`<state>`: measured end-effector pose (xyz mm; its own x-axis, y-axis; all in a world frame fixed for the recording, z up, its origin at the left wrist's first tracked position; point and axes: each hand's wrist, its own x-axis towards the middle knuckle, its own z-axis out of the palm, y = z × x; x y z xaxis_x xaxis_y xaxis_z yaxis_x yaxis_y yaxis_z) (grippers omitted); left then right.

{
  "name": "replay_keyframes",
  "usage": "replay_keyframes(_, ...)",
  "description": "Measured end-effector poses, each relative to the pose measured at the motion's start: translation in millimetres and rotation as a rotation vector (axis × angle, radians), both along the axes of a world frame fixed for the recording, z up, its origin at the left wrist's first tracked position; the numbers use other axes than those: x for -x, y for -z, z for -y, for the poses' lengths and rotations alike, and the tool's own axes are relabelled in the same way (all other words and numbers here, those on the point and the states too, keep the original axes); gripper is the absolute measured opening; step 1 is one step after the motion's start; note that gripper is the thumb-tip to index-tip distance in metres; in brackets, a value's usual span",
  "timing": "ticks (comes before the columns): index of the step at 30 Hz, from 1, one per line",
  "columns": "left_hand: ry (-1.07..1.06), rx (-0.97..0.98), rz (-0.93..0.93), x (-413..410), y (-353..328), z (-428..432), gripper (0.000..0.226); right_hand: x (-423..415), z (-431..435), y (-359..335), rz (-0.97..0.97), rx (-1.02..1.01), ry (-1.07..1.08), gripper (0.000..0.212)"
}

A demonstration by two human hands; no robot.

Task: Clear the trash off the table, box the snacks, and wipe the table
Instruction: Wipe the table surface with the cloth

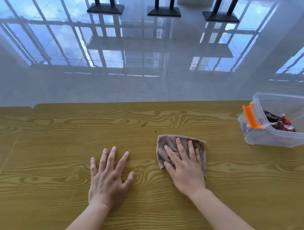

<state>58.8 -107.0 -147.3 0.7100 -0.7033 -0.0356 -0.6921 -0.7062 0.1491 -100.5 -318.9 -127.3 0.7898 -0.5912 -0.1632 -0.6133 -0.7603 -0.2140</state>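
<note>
My right hand point(184, 166) lies flat, fingers spread, pressing the folded brown cloth point(168, 144) onto the worktop point(60, 137) so its nap drags across the surface. My left hand point(108, 177) rests open and empty on the bare wood-grain laminate, I think to steady me. Two small brown spots point(149, 128) sit just beyond the cloth. At the far right stands the clear plastic box point(281, 139), orange-latched, holding crinkly dark-red snack packets point(278, 121).
</note>
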Motion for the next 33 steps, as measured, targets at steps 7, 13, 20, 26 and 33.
replay_keyframes(7, 0.002, 0.007, 0.001, 0.4, -1.1, 0.1, 0.069, 37.5, 21.2, 1.4, 0.011, 0.141, -0.131, 0.056)
replay_keyframes(13, 0.005, 0.009, -0.005, 0.1, -1.2, -1.0, 0.069, -30.7, 10.1, -1.1, -0.043, -0.017, 0.096, 0.058)
replay_keyframes(20, -0.004, 0.049, -0.004, -0.7, 0.0, -1.0, 0.061, 25.4, 9.1, -1.5, 0.008, 0.129, -0.271, 0.052)
replay_keyframes(26, -0.004, 0.057, -0.005, 0.1, 1.6, -2.0, 0.058, -63.0, 18.6, -0.5, -0.036, -0.031, 0.060, 0.056)
replay_keyframes(33, -0.016, 0.098, -0.036, 0.0, 0.7, -2.3, 0.056, 35.8, -5.2, -0.5, 0.045, 0.118, -0.434, 0.053)
